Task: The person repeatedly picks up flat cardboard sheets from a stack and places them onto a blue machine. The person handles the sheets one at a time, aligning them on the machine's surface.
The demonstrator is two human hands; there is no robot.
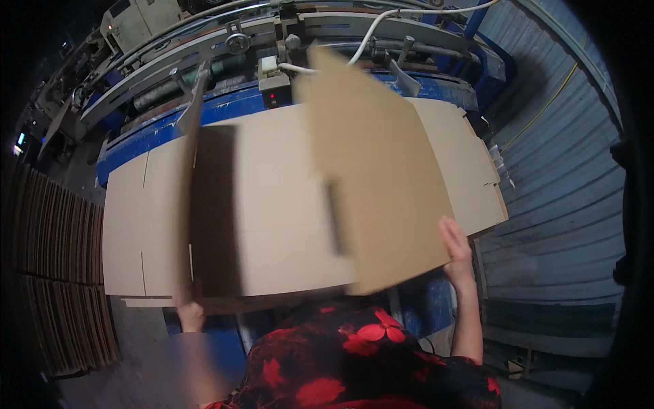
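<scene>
A large flat cardboard box blank lies across the machine's feed end, with slots cut into it. Over it, a left cardboard panel stands nearly edge-on, casting a dark shadow. My left hand is closed at this panel's near end, its fingers partly hidden and blurred. On the right, a tan cardboard panel is raised and tilted, blurred by motion. My right hand holds its right edge near the lower corner, with the fingers along the edge. Whether both panels belong to one blank, I cannot tell.
Behind the cardboard runs a blue machine with rollers, rails and a small control box with a red light. A white cable loops above. Stacked cardboard stands at the left; a corrugated metal wall rises at the right.
</scene>
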